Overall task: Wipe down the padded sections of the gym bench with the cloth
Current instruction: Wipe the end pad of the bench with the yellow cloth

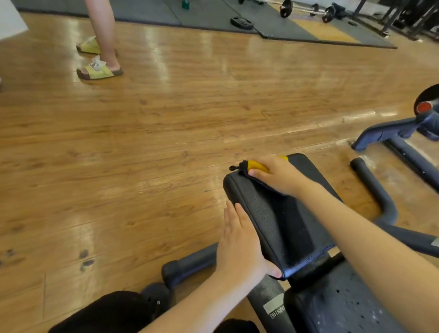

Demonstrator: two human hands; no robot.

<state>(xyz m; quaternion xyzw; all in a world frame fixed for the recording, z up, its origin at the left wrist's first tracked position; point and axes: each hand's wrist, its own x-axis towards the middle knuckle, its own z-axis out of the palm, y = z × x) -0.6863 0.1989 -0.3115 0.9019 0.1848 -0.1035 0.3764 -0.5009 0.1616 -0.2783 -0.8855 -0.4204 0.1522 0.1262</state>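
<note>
Yellow cloth (258,167) gripped by right hand (280,176), left hand (239,244) flat beside pad (279,221), "WARNING" label (276,308)

The bench pad (279,219) is showing black, with a pebbled texture and a blue stitched edge. The cloth (258,167) is showing yellow with a dark grey border. The floor (135,135) is gleaming in orange-brown wood grain. The mats (205,11) are lying dark grey with one yellow stripe. The sandals (97,71) are showing pale yellow-green.
</note>
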